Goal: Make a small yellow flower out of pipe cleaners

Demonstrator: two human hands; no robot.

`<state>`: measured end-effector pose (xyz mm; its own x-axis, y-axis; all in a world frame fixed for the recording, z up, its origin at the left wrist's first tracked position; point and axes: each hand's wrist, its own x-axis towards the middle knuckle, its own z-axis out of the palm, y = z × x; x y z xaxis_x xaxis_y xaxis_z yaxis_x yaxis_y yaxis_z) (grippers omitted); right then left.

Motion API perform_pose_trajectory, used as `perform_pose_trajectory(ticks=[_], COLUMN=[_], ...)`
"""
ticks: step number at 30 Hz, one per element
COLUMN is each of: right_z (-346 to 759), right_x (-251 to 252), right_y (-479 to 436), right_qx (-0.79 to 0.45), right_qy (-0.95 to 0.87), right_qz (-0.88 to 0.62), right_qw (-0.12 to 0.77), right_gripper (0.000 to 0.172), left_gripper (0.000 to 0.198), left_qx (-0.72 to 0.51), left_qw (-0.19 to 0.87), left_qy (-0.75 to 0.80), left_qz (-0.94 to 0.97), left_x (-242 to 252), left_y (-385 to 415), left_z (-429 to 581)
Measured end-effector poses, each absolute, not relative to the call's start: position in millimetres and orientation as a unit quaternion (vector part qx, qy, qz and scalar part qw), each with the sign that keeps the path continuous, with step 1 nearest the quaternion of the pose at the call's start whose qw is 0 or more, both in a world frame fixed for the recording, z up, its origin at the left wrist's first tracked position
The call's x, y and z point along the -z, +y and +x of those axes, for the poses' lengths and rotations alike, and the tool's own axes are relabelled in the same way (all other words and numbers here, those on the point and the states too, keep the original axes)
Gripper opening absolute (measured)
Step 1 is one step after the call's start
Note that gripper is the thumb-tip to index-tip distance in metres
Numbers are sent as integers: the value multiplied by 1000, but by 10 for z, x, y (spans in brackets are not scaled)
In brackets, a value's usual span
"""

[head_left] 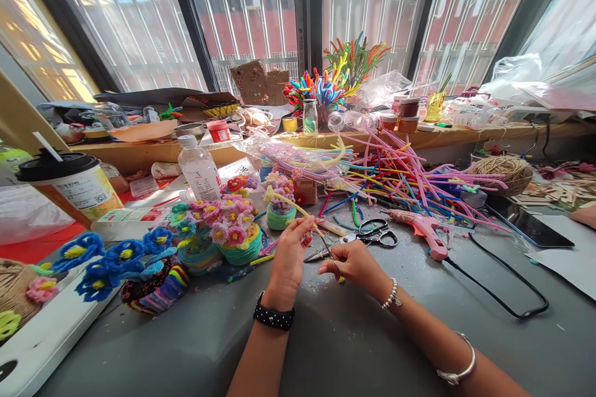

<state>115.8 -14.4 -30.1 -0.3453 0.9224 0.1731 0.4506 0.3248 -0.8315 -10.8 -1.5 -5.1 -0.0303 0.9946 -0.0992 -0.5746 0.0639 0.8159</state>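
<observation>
My left hand (292,254), wearing a black dotted wristband, is closed around a yellow pipe cleaner (282,200); its paler, bunched tip points up and left. A thin, darker stretch of the strand runs down to my right hand (351,265), whose thumb and fingers pinch it. A small yellow bit shows just below those fingertips. Scissors (379,233) with black handles lie on the grey table behind my right hand, blades toward the left hand. Pots of pipe-cleaner flowers, pink (233,217) and blue (123,254), stand left of my hands.
A pink glue gun (426,229) with a black cable lies to the right, near a phone (531,223). Loose pipe cleaners (400,167) heap behind the scissors. A bottle (198,164) and lidded cup (69,183) stand left. Another person's hand (584,214) shows at the right edge.
</observation>
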Motion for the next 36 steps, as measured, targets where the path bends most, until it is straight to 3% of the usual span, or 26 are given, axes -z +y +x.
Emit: perform_pose_trajectory(ticks=[18, 24, 31, 36], right_z=[1268, 1276, 1322, 1333], right_x=[179, 151, 158, 191], right_y=[-125, -123, -107, -90], right_qx=[-393, -374, -387, -385], right_qy=[-739, -682, -590, -562], right_qz=[-446, -478, -483, -484], right_qw=[316, 408, 518, 549], right_gripper=[59, 49, 36, 32], left_gripper=[12, 13, 13, 15], left_qx=[-631, -610, -488, -430], left_qw=[598, 601, 593, 583], left_qy=[349, 357, 412, 415], left_qz=[351, 374, 490, 550], left_x=[-16, 11, -2, 3], left_y=[-47, -45, -61, -70], left_z=[-137, -91, -66, -52])
